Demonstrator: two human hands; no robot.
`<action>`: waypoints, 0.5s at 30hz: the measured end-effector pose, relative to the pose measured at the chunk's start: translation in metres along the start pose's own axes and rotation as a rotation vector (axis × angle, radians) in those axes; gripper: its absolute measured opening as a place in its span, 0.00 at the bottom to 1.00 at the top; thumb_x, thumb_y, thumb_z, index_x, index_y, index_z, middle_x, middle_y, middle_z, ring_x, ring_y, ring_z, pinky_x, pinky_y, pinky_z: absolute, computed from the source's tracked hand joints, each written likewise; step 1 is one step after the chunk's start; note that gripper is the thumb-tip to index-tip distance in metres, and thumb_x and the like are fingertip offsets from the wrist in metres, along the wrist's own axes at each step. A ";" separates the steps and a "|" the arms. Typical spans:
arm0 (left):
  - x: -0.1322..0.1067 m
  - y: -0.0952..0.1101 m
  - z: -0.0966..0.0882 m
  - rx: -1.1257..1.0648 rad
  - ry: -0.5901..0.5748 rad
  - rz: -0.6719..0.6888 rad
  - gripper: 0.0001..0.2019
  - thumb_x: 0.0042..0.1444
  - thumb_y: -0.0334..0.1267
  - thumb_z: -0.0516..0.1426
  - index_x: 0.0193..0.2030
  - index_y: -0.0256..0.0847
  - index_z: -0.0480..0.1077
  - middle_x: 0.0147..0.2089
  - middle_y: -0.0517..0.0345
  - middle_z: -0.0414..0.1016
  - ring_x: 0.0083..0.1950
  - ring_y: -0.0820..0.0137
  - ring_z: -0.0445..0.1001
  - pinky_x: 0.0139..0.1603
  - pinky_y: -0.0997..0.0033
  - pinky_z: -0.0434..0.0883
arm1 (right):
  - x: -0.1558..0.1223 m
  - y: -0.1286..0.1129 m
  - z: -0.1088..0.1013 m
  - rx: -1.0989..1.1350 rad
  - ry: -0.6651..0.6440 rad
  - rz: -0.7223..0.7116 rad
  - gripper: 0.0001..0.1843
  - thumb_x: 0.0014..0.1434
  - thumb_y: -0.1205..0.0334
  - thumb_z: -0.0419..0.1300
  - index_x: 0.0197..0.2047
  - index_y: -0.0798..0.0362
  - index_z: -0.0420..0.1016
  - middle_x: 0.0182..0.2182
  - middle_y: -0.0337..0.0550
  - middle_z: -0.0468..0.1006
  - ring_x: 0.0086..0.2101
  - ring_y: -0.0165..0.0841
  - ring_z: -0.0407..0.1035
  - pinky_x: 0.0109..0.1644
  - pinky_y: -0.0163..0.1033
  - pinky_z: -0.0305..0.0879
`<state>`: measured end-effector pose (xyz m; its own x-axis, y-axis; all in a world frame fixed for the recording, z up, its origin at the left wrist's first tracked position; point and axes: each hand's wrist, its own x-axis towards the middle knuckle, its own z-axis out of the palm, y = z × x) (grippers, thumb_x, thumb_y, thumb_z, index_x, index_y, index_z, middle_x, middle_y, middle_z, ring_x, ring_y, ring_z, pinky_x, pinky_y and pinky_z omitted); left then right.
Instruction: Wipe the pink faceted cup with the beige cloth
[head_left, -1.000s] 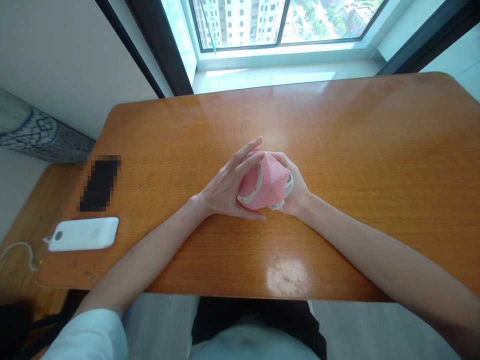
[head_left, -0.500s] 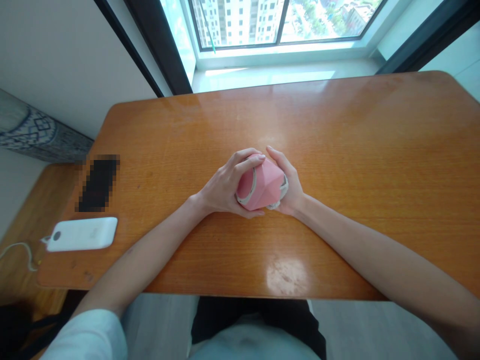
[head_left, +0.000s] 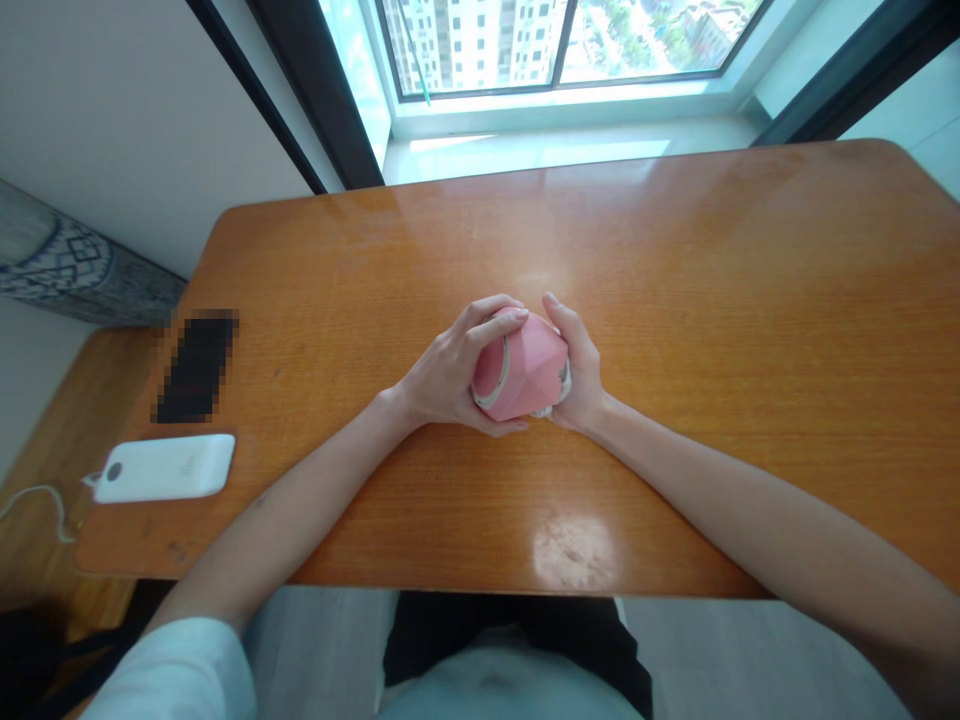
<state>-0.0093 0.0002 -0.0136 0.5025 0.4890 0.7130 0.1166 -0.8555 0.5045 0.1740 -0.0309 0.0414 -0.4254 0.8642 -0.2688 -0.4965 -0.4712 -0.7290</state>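
Between my hands, over the middle of the table, is a pink faceted object (head_left: 531, 368), like a small angular pot, tipped on its side. A pale band runs around its left end. My left hand (head_left: 463, 365) wraps that end, fingers over the top and thumb below. At its right end, my right hand (head_left: 581, 370) cups a crumpled whitish cloth-like piece (head_left: 564, 388) against the pink surface. The right thumb points up and away, while the other right fingers are mostly hidden behind the object.
The wooden table (head_left: 720, 300) carries a white device (head_left: 165, 468) with a cable (head_left: 45, 492) at the left edge. Beyond it lies a dark pixelated rectangle (head_left: 196, 368). A window (head_left: 555, 50) stands behind the table, and a patterned fabric item (head_left: 82, 255) is at the left.
My right hand has shifted slightly, its thumb moving right and away from the pink object. Less of the whitish piece shows. My left hand and the pink object stay almost still.
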 end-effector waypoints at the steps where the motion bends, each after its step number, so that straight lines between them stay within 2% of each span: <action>1: 0.000 -0.001 0.000 -0.002 0.001 0.000 0.65 0.43 0.76 0.73 0.83 0.54 0.53 0.75 0.41 0.66 0.74 0.48 0.72 0.70 0.44 0.78 | 0.000 0.000 0.000 -0.011 0.006 -0.007 0.36 0.61 0.21 0.60 0.40 0.48 0.81 0.33 0.47 0.85 0.37 0.43 0.82 0.39 0.46 0.82; 5: 0.000 0.000 0.001 -0.009 0.004 0.000 0.66 0.42 0.77 0.72 0.83 0.55 0.53 0.75 0.41 0.65 0.75 0.47 0.71 0.70 0.44 0.78 | -0.002 0.001 0.001 -0.005 0.006 -0.038 0.32 0.63 0.24 0.61 0.41 0.48 0.80 0.34 0.46 0.84 0.37 0.42 0.81 0.42 0.48 0.83; 11: 0.000 0.001 0.000 -0.018 -0.004 0.002 0.66 0.42 0.76 0.73 0.83 0.55 0.51 0.76 0.40 0.64 0.75 0.45 0.71 0.71 0.41 0.78 | -0.005 0.004 0.000 0.033 -0.029 -0.078 0.26 0.65 0.31 0.62 0.42 0.47 0.81 0.35 0.42 0.82 0.36 0.37 0.78 0.45 0.44 0.82; 15: -0.001 0.002 0.000 -0.021 -0.006 -0.003 0.64 0.45 0.73 0.73 0.83 0.56 0.50 0.76 0.42 0.64 0.76 0.46 0.71 0.71 0.40 0.78 | -0.008 0.006 0.002 -0.009 0.005 -0.104 0.26 0.63 0.30 0.63 0.43 0.46 0.79 0.37 0.42 0.83 0.39 0.38 0.80 0.43 0.45 0.82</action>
<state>-0.0098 -0.0018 -0.0134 0.5070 0.4908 0.7085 0.1004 -0.8501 0.5170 0.1731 -0.0406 0.0403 -0.3685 0.9091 -0.1942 -0.5309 -0.3773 -0.7588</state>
